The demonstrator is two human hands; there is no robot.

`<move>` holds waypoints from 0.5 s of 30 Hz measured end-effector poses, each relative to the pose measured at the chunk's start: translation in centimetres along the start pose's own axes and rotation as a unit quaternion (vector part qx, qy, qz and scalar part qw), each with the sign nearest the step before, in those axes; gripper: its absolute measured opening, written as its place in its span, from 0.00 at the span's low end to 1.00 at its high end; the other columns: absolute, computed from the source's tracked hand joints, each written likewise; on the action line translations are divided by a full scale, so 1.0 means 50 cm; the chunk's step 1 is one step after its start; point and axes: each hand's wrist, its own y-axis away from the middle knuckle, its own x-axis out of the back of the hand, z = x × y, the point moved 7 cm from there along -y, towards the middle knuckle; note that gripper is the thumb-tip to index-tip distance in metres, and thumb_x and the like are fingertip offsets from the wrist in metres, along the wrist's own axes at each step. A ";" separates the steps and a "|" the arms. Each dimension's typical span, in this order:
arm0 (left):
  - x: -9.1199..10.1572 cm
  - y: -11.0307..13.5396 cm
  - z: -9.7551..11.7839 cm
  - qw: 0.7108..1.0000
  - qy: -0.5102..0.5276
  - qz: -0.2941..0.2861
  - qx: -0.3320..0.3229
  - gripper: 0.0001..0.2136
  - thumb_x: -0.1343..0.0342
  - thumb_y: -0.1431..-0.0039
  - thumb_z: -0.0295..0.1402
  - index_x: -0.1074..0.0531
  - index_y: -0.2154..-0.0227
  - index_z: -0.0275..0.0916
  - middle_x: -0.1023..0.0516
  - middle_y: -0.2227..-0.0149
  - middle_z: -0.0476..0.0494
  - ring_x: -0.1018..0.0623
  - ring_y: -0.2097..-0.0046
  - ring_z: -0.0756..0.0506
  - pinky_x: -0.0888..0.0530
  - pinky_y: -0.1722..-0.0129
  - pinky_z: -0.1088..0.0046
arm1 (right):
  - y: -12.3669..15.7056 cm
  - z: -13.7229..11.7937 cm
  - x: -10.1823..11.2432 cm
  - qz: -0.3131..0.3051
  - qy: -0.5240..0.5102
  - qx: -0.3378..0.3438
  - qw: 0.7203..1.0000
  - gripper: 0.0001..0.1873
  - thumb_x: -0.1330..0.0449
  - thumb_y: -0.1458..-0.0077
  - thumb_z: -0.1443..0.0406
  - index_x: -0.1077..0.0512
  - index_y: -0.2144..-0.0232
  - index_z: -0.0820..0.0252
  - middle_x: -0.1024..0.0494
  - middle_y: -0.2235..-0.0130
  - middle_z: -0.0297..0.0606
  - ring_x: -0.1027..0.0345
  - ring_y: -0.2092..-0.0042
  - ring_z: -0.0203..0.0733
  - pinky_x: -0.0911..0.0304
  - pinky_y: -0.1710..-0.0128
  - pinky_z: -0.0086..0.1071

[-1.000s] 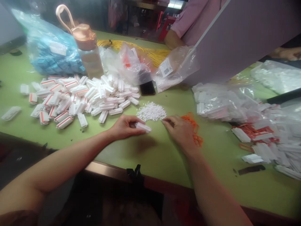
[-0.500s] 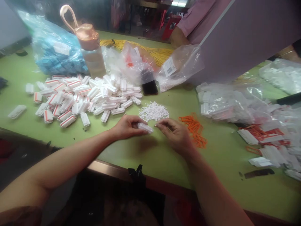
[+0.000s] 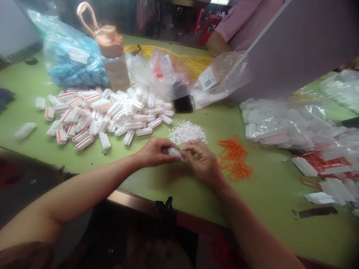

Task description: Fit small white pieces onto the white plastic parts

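My left hand [image 3: 157,151] is closed around a small white plastic block [image 3: 175,152], held just above the green table. Thumb and fingertips of my right hand [image 3: 200,157] are pinched together against the block's right end; what they hold, if anything, is too small to make out. Just beyond my hands lies a heap of tiny white plastic pieces [image 3: 187,132]. To the right of my right hand are several orange plastic frames [image 3: 235,158]. A large pile of white blocks [image 3: 92,116], some with red stripes, spreads out beyond my left forearm.
A bottle [image 3: 113,63] with a looped lid stands behind the pile, beside a bag of blue parts [image 3: 73,63]. A phone [image 3: 183,104] and clear bags [image 3: 215,82] lie at the back. Bagged white parts [image 3: 275,123] sit right. A person in pink [image 3: 244,22] is across the table.
My right hand has moved left, closing the small gap, and its fingertips now meet the end of the white block. The whole view has shifted slightly.
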 end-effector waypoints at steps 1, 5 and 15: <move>0.000 0.000 -0.001 1.000 0.000 0.000 0.000 0.17 0.34 0.55 0.40 0.21 0.64 0.33 0.24 0.73 0.46 0.31 0.75 0.55 0.35 0.75 0.80 | 0.000 -0.001 0.001 0.005 0.003 0.003 1.000 0.07 0.42 0.43 0.60 0.28 0.70 0.56 0.28 0.63 0.38 0.32 0.61 0.39 0.34 0.61 0.34; 0.000 -0.001 -0.004 1.000 -0.002 0.000 0.002 0.18 0.34 0.56 0.40 0.21 0.64 0.33 0.23 0.73 0.46 0.31 0.75 0.55 0.34 0.75 0.80 | 0.003 -0.008 0.005 0.018 0.031 0.023 0.999 0.07 0.42 0.43 0.60 0.25 0.69 0.55 0.27 0.64 0.38 0.31 0.61 0.40 0.33 0.61 0.36; -0.002 0.002 -0.003 1.000 0.009 -0.005 0.000 0.18 0.34 0.56 0.40 0.21 0.63 0.33 0.21 0.71 0.44 0.29 0.74 0.54 0.32 0.73 0.79 | 0.002 0.016 -0.003 -0.024 -0.037 -0.045 0.998 0.12 0.40 0.46 0.55 0.25 0.73 0.55 0.24 0.66 0.37 0.30 0.63 0.40 0.34 0.65 0.34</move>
